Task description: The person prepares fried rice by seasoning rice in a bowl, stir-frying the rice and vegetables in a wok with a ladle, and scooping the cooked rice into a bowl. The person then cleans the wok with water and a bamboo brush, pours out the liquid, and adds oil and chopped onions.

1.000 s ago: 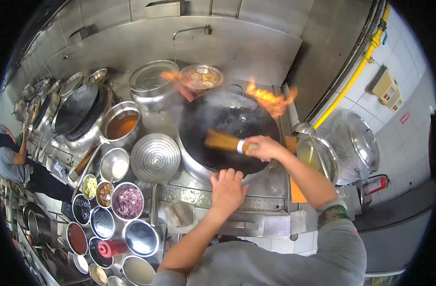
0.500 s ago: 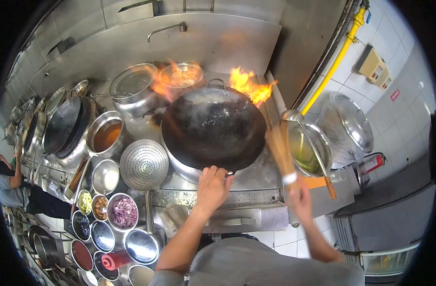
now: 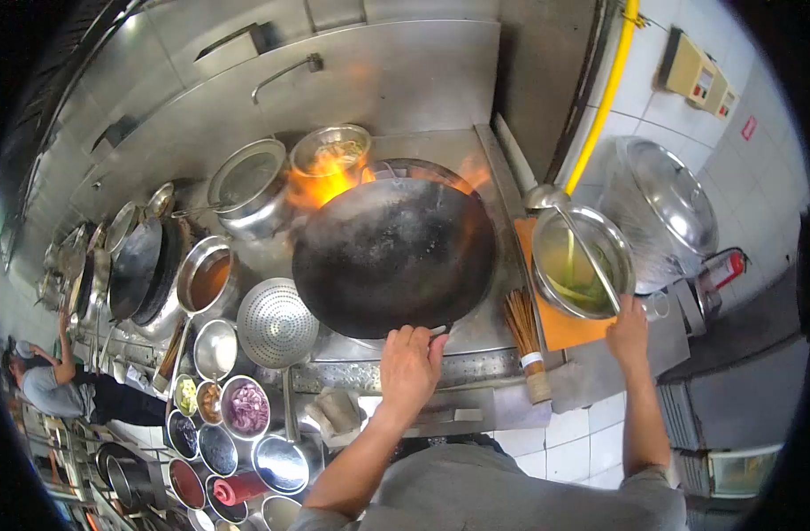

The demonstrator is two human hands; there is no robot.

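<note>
A black wok (image 3: 394,252) sits tilted over the burner, with flames at its back edge. My left hand (image 3: 410,367) is closed round the handle at the wok's near rim. On the right, my right hand (image 3: 629,332) has its fingers wrapped round the lower end of a long ladle (image 3: 589,255). The ladle lies across a steel bowl (image 3: 624,254) of liquid with green stalks in it. A bamboo brush (image 3: 523,341) rests bristles up on the counter between the wok and the bowl, touched by neither hand.
A perforated strainer (image 3: 278,323) lies left of the wok, near a pot of brown liquid (image 3: 212,276) and small bowls, one with sliced onion (image 3: 249,405). Flames (image 3: 325,181) rise beside a back bowl. Another person (image 3: 55,389) stands at the far left.
The brush has left my right hand and now lies on the counter. My right hand has moved right to the ladle. The wok has tipped further, and the head view has shifted.
</note>
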